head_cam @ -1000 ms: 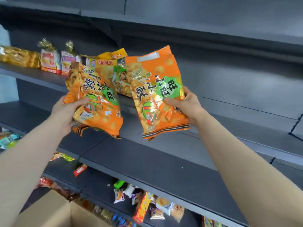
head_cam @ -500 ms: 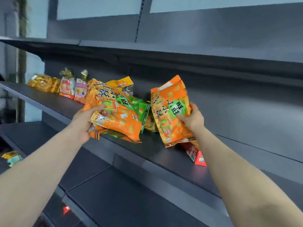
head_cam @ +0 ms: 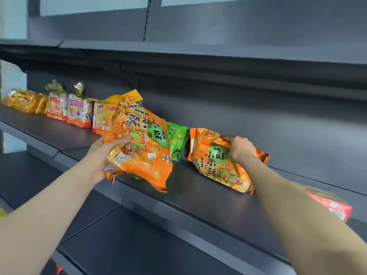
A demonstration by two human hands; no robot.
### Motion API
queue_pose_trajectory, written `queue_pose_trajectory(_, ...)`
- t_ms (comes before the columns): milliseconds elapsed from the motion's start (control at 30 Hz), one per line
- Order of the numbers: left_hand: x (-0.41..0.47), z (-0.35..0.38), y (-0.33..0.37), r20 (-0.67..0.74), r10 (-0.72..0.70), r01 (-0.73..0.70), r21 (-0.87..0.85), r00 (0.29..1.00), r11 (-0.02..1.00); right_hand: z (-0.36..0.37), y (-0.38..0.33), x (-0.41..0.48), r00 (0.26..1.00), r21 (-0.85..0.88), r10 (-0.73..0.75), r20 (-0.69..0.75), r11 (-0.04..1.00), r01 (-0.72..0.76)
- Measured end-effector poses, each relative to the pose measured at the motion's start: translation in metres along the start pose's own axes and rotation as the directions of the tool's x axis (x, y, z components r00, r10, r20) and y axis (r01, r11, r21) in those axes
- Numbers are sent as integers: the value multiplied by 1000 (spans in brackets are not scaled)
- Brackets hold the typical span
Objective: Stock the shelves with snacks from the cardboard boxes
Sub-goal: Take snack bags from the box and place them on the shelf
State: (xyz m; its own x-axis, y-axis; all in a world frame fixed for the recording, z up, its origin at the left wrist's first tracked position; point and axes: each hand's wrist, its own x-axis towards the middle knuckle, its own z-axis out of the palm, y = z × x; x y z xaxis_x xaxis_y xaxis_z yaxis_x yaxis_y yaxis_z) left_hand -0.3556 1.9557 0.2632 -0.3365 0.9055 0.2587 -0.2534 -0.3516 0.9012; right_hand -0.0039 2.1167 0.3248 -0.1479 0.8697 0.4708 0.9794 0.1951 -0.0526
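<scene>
Your left hand (head_cam: 107, 153), nearest at left of centre, gripped the left orange bag (head_cam: 143, 155) by its lower side. The thumb curled over the front, and the bag hung tilted over the front lip of the shelf (head_cam: 198, 197). I could not tell whether its bottom corner rested on that lip.

Your right hand (head_cam: 241, 149), right of centre, had its fingers curled over the top of the right orange bag (head_cam: 214, 167), which lay on the shelf with its lower end toward you.

Half a second earlier you held that bag upright by its side; it had since come down flat and your grip had shifted to its top. A second earlier both bags were raised in the air, off the shelf. I judged one bag as good as stocked and the other yet to be placed.

A green bag (head_cam: 177, 139) stood between the two orange ones. A red box (head_cam: 333, 205), blurred at lower right, lay apart from the right bag. Further back, toward the upper left, a yellow bag (head_cam: 102, 118) and two tied packets (head_cam: 57, 105) stood in a row.
</scene>
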Motion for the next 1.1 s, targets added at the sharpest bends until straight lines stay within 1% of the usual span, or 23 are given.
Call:
queue_pose_trajectory(67, 6, 1, -4, 26, -11, 10, 42, 1000, 999, 7, -2, 13, 999, 3, -21, 34, 1000, 21)
queue_pose_trajectory(167, 11, 0, -8, 40, -23, 21, 38, 999, 999, 17, -9, 27, 996, -171, -51, -71, 985, 38)
queue_pose_trajectory(200, 13, 0, -9, 41, -34, 32, 56, 999, 998, 20, -11, 32, 993, -187, -56, -107, 982, 35)
queue_pose_trajectory(300, 17, 0, -16, 42, -38, 35, 59, 998, 998, 30, -10, 41, 992, -129, -44, -116, 991, 28)
queue_pose_trajectory(367, 19, 3, -20, 55, -50, 47, 46, 997, 998, 31, -7, 43, 994, -135, -61, -92, 990, 48)
queue_pose_trajectory(433, 20, 10, -23, 84, -60, 60, 3, 995, 998, 28, -8, 41, 981, -165, -120, -154, 982, 94)
queue_pose_trajectory(467, 21, 13, -24, 87, -70, 71, -12, 994, 997, 23, -14, 36, 965, -123, -156, -210, 984, 132)
queue_pose_trajectory(500, 23, 17, -26, 91, -81, 83, -23, 993, 996, 19, -23, 30, 950, -16, -173, -261, 984, 175)
queue_pose_trajectory(533, 23, 22, -28, 99, -94, 99, -44, 991, 994, 13, -36, 20, 950, 166, -146, -277, 966, 197)
queue_pose_trajectory(567, 26, 26, -31, 110, -107, 116, -80, 988, 990, 7, -49, 10, 973, 387, -85, -214, 907, 164)
queue_pose_trajectory(600, 26, 31, -33, 129, -125, 141, -120, 984, 983, 0, -65, -3, 998, 611, -30, -55, 789, 58)
queue_pose_trajectory(633, 27, 38, -36, 142, -145, 166, -153, 979, 974, -5, -77, -15, 987, 787, -21, 161, 606, -115)
queue_pose_trajectory(667, 23, 48, -37, 165, -157, 184, -161, 974, 970, -8, -85, -25, 926, 860, -73, 369, 405, -311)
queue_pose_trajectory(700, 21, 56, -38, 196, -157, 183, -124, 968, 975, -11, -89, -34, 857, 860, -152, 493, 233, -454)
queue_pose_trajectory(733, 19, 63, -39, 223, -151, 168, -60, 963, 984, -11, -87, -37, 820, 845, -206, 534, 117, -521)
queue_pose_trajectory(767, 17, 70, -40, 239, -135, 135, 18, 962, 991, -10, -83, -40, 815, 843, -231, 532, 53, -535)
queue_pose_trajectory(833, 17, 79, -38, 192, -124, 95, 152, 973, 984, -3, -70, -41, 848, 872, -215, 484, 40, -488)
queue_pose_trajectory(867, 17, 84, -37, 164, -123, 92, 186, 979, 978, 0, -64, -41, 868, 886, -185, 460, 41, -461)
queue_pose_trajectory(933, 18, 92, -37, 142, -140, 113, 185, 980, 976, 2, -58, -43, 904, 915, -139, 404, 46, -402)
queue_pose_trajectory(967, 21, 95, -40, 115, -139, 117, 178, 984, 977, -1, -59, -45, 918, 926, -125, 377, 73, -371)
queue_pose_trajectory(1000, 23, 99, -42, 75, -129, 116, 161, 989, 980, -5, -61, -46, 928, 930, -108, 356, 141, -340)
queue_pose_trajectory(1033, 26, 102, -45, 16, -132, 129, 126, 991, 984, -9, -64, -46, 938, 923, -93, 334, 234, -305)
queue_pose_trajectory(1100, 33, 106, -54, -82, -156, 156, -5, 984, 988, -17, -68, -49, 944, 872, -102, 313, 425, -243)
